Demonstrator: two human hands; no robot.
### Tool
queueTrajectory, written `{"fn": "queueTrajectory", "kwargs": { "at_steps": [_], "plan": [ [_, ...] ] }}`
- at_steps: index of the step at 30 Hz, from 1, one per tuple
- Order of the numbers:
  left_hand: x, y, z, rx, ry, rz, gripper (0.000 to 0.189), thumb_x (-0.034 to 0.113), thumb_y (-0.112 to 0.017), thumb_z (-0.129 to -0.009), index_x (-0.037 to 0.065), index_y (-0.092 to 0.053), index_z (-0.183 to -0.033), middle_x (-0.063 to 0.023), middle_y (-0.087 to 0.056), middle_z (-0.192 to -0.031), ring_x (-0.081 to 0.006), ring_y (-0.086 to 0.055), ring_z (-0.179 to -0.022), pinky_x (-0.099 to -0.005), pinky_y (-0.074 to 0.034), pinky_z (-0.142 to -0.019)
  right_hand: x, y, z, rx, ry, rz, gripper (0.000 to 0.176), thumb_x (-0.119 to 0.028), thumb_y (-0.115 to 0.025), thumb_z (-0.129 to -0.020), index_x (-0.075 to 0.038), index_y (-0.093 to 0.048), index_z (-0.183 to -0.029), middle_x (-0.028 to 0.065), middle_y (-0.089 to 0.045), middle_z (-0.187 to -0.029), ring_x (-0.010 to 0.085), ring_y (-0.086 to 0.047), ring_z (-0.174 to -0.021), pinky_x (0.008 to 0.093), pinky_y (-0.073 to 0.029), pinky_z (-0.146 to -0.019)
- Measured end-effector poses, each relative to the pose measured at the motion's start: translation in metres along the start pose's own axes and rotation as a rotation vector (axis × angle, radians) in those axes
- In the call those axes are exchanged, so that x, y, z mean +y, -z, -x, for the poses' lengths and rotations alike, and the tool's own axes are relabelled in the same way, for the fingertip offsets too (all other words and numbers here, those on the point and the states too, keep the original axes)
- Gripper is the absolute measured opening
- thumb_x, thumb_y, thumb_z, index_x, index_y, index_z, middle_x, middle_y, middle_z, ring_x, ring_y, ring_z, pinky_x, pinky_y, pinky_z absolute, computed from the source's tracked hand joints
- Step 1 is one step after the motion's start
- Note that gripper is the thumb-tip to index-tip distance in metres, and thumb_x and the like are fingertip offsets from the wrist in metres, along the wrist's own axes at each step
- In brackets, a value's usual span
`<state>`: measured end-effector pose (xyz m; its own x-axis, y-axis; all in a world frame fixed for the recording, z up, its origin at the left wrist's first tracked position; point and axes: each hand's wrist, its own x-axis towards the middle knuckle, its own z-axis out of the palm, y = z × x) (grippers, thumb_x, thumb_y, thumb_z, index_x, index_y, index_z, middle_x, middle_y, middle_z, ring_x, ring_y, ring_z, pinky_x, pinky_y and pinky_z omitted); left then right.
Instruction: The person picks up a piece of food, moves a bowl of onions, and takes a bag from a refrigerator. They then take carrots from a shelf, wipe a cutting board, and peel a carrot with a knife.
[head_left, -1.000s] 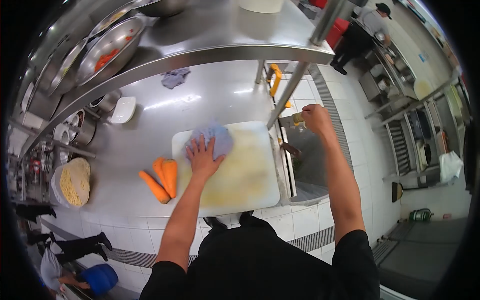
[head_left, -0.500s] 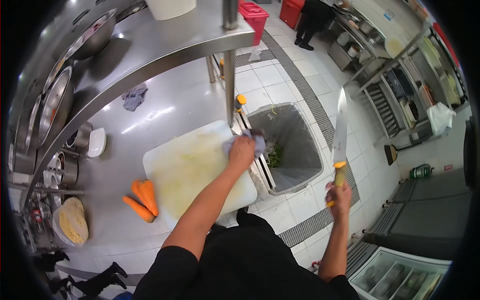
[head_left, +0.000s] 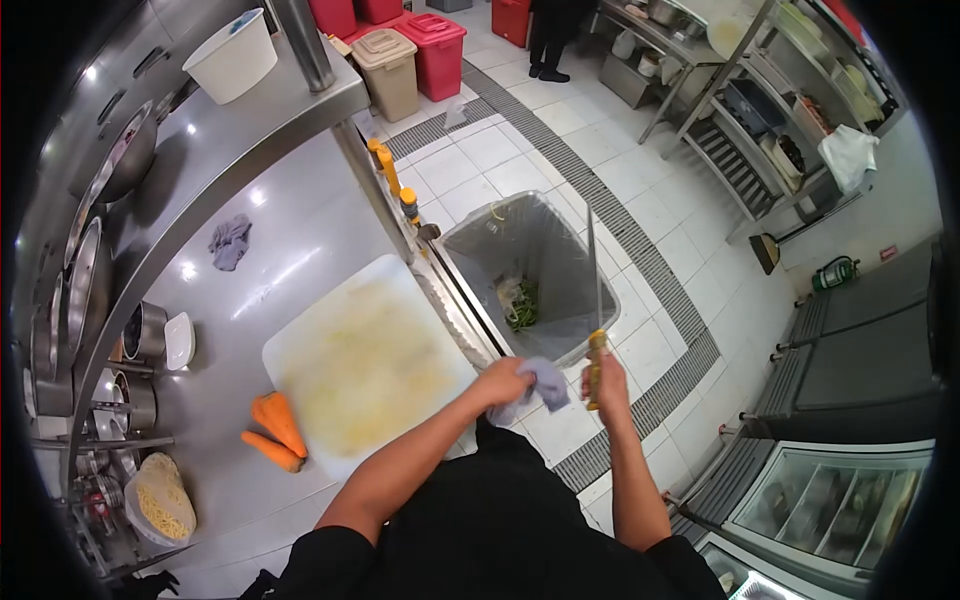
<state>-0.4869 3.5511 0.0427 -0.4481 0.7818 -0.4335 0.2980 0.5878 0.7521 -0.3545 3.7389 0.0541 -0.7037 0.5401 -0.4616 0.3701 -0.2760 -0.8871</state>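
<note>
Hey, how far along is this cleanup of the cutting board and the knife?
The cutting board lies bare of scraps, though tinted yellow, and green trimmings sit in the bin. In hand: the left hand holds the cloth beside the knife, held upright by the right hand. Left, probably: wiping the blade; the carrots lie whole beside the board.

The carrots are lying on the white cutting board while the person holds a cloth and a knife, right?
No: the head view shows the carrots on the steel counter beside the cutting board; the cloth and knife are held.
</note>
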Motion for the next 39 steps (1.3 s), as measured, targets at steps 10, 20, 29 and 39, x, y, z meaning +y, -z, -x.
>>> {"fn": "queueTrajectory", "kwargs": {
  "at_steps": [10, 20, 29, 39],
  "plan": [
    [0.048, 0.039, -0.01, 0.491, -0.159, 1.23, 0.044, 0.04, -0.045, -0.102, 0.001, -0.06, -0.118, -0.0039, -0.063, -0.104, -0.0097, -0.055, -0.092, -0.0258, -0.046, -0.08, -0.018, -0.11, 0.003, -0.015, 0.14, 0.114, 0.025, -0.011, -0.053, -0.092, -0.004, -0.036, -0.11, 0.0078, -0.056, -0.068, 0.0157, -0.057, -0.049, 0.0298, -0.047, -0.041],
    [0.03, 0.064, 0.025, 0.18, 0.028, 1.081, 0.043, 0.008, -0.074, -0.08, -0.003, -0.058, -0.119, -0.0121, -0.063, -0.113, -0.0226, -0.059, -0.107, -0.0344, -0.048, -0.093, -0.012, -0.119, 0.043, -0.158, 0.426, 0.606, 0.048, -0.034, -0.061, -0.087, 0.001, -0.037, -0.109, 0.0318, -0.062, -0.076, 0.0516, -0.06, -0.069, 0.0574, -0.045, -0.061],
    [-0.006, 0.081, 0.054, 0.646, 0.051, 1.293, 0.04, 0.009, -0.072, -0.082, -0.004, -0.059, -0.117, -0.0135, -0.065, -0.111, -0.0252, -0.064, -0.099, -0.0361, -0.052, -0.085, -0.037, -0.143, 0.052, -0.439, 0.498, 0.829, 0.048, -0.036, -0.062, -0.089, -0.003, -0.042, -0.118, 0.0292, -0.064, -0.073, 0.051, -0.061, -0.071, 0.0568, -0.046, -0.064],
    [-0.109, 0.174, 0.104, 1.247, 0.074, 1.17, 0.045, 0.014, -0.071, -0.086, -0.002, -0.053, -0.123, -0.0115, -0.064, -0.111, -0.0243, -0.064, -0.099, -0.0375, -0.054, -0.083, -0.057, -0.123, 0.075, -0.702, 0.514, 0.97, 0.048, -0.038, -0.062, -0.09, -0.003, -0.043, -0.117, 0.0275, -0.064, -0.074, 0.0486, -0.062, -0.07, 0.0553, -0.047, -0.064]
  ]
}}
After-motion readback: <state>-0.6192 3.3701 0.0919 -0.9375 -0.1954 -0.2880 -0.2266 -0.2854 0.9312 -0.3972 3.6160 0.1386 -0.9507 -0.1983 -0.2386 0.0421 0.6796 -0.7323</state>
